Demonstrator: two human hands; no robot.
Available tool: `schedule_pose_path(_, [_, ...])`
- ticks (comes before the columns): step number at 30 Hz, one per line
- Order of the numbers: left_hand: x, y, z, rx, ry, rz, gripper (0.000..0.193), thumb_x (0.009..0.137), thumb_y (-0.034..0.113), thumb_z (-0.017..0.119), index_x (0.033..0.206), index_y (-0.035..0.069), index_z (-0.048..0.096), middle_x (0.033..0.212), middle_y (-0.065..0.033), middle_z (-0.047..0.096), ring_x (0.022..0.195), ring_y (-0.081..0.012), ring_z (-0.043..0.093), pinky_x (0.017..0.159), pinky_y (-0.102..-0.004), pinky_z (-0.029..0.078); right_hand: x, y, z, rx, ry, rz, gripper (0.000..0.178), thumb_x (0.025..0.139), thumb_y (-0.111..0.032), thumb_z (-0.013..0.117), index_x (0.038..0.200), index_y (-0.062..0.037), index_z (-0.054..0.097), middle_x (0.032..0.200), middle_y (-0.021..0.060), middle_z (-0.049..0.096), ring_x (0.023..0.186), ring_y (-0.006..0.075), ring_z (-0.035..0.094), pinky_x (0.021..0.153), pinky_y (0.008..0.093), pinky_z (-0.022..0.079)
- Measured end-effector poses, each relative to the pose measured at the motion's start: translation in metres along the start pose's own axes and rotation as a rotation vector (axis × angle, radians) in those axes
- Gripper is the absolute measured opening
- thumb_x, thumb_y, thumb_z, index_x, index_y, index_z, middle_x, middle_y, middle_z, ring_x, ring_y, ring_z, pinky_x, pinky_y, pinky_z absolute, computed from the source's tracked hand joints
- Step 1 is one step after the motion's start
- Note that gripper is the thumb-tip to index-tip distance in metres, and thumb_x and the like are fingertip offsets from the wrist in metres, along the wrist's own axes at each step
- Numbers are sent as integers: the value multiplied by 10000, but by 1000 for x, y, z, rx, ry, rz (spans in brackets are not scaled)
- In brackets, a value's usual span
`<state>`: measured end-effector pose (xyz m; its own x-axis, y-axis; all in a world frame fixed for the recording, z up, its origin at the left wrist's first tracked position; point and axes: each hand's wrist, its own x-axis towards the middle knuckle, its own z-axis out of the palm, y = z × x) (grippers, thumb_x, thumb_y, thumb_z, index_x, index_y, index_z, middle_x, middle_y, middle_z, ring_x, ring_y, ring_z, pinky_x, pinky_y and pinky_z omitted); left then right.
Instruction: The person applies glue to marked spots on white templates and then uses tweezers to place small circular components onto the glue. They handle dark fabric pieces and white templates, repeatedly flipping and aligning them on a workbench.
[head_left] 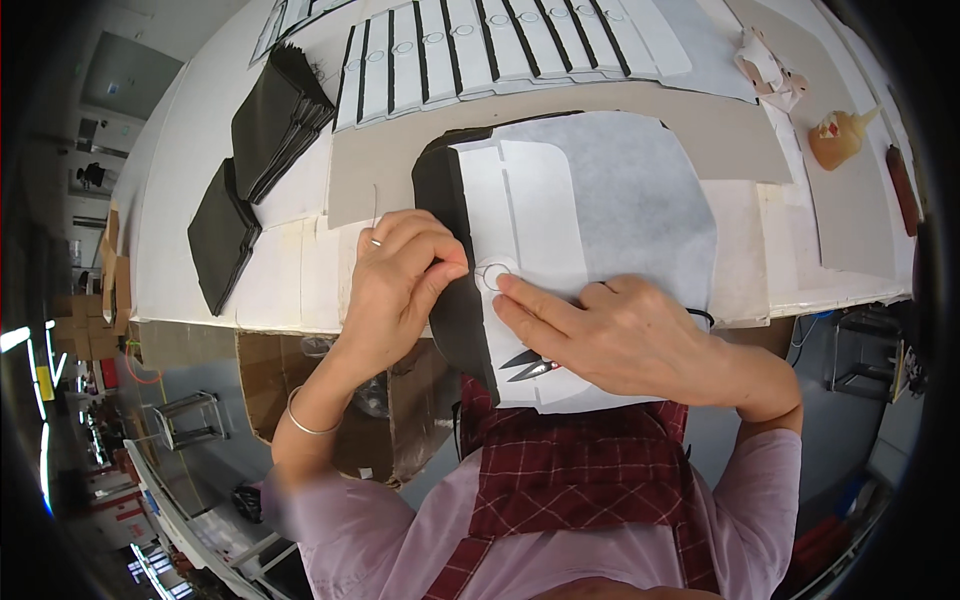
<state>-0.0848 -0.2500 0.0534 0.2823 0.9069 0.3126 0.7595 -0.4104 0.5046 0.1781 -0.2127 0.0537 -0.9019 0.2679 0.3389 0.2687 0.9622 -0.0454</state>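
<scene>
The left hand (405,265)'s grip is pinched closed at the black strip (452,205) of a white panel (538,190); whether anything sits between the fingertips is too small to tell. The right hand (640,338)'s index fingertip touches the panel's small ring (490,277); snips (528,367) jut from beneath that hand, and I cannot tell whether its grip is closed on them. The panel overhangs the near edge of the counter (285,290). Black stacks (275,130) lie toward its left edge, an amber bottle (835,142) near its right.
</scene>
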Motion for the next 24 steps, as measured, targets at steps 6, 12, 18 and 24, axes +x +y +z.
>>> schedule_pose_path(6, [21,10,9,-62,-106,0,63,943,125,659,934,80,615,931,-16,636,960,-233,562,909,-347,354,-1,-1,2,-14,-2,9,434,795,-182,669,1205,-40,657,1276,86,663,467,85,527,458,234,434])
schedule_pose_path(12, [14,-2,12,-179,-153,-40,73,989,120,614,940,68,597,915,-15,634,883,-184,554,894,-327,374,0,-3,2,-44,-20,18,440,796,-174,662,1212,-33,656,1292,108,652,464,83,523,454,233,425])
schedule_pose_path(18, [10,-1,11,-734,-96,-448,70,977,109,637,987,48,605,926,-65,634,911,-234,597,933,-366,393,0,-2,3,-41,-44,8,426,808,-175,653,1209,-32,656,1297,119,647,458,83,522,447,239,425])
schedule_pose_path(24, [20,17,-7,173,-70,108,220,787,58,775,994,82,706,972,-48,649,1079,-287,584,892,-397,422,1,-1,3,-12,-15,6,408,799,-170,658,1182,-30,667,1280,116,660,450,85,511,440,241,426])
